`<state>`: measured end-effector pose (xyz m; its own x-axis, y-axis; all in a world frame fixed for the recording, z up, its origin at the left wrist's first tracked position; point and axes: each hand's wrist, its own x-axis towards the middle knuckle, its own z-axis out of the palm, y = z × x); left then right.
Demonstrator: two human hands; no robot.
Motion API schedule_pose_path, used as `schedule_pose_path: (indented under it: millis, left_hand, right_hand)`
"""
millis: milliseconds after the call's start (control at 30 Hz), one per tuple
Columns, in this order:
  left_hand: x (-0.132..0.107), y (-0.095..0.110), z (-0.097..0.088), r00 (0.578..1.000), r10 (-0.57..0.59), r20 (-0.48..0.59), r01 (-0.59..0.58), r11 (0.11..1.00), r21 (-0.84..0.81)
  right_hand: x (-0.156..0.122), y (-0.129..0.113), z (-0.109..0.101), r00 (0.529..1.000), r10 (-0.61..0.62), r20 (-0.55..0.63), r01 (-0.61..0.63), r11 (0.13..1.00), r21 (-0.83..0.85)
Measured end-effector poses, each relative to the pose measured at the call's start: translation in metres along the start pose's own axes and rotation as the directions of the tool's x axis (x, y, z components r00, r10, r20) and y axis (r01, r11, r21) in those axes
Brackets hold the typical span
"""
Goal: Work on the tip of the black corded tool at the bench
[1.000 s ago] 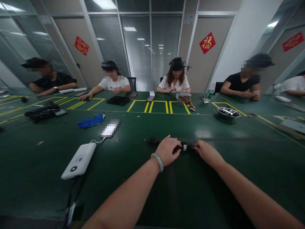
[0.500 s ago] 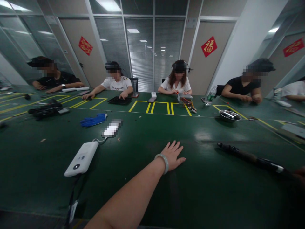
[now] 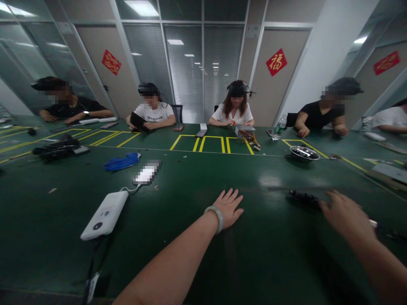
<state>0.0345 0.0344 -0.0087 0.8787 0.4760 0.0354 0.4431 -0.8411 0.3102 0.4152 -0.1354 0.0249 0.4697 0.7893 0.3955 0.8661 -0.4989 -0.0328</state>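
My left hand (image 3: 226,208) lies flat on the green table (image 3: 254,262), fingers spread, with a pale bangle (image 3: 218,219) round its wrist; it holds nothing. On the right, my right hand (image 3: 348,218) is over a long black tool (image 3: 303,198) that looks like an electric screwdriver. The tool's narrow tip points left, and the hand covers its middle. Motion blurs the fingers, so whether they grip it or only hover cannot be told.
A white power bank (image 3: 104,215) is cabled to a phone (image 3: 146,173), near a blue glove (image 3: 122,162). Farther back are a metal bowl (image 3: 304,153), a water bottle (image 3: 280,127) and a metal box with wires (image 3: 246,130). Several people sit across the table.
My right hand has come in from the right edge to the black tool. My left hand stays flat. Across the table, a person has lifted a black tray.
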Motion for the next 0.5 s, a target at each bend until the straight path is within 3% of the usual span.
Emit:
schedule_pose_path:
  millis: [100, 167, 233, 300, 367, 500]
  left_hand:
    - [0.001, -0.001, 0.003, 1.000, -0.004, -0.022, 0.004, 1.000, 0.022]
    - [0.002, -0.001, 0.008, 0.999, -0.001, -0.050, 0.005, 0.998, 0.068]
    - [0.006, -0.001, 0.016, 0.998, 0.025, -0.061, -0.016, 0.988, 0.151]
    - [0.011, -0.003, 0.024, 0.998, 0.038, -0.040, -0.027, 0.971, 0.238]
    - [0.016, -0.007, 0.031, 1.000, 0.006, -0.013, -0.002, 0.957, 0.290]
    - [0.022, -0.015, 0.041, 1.000, -0.002, 0.002, 0.002, 0.941, 0.339]
  right_hand:
    - [-0.007, -0.120, -0.019, 0.950, -0.310, -0.022, 0.304, 0.912, 0.274]
    - [-0.019, -0.187, -0.028, 0.871, -0.489, -0.045, 0.454, 0.767, 0.455]
    - [-0.035, -0.235, -0.032, 0.773, -0.633, -0.040, 0.540, 0.624, 0.565]
    - [-0.051, -0.265, -0.031, 0.671, -0.741, -0.017, 0.581, 0.512, 0.633]
    - [-0.063, -0.280, -0.027, 0.606, -0.796, 0.014, 0.578, 0.453, 0.679]
    - [-0.068, -0.282, -0.021, 0.583, -0.812, 0.037, 0.543, 0.423, 0.725]
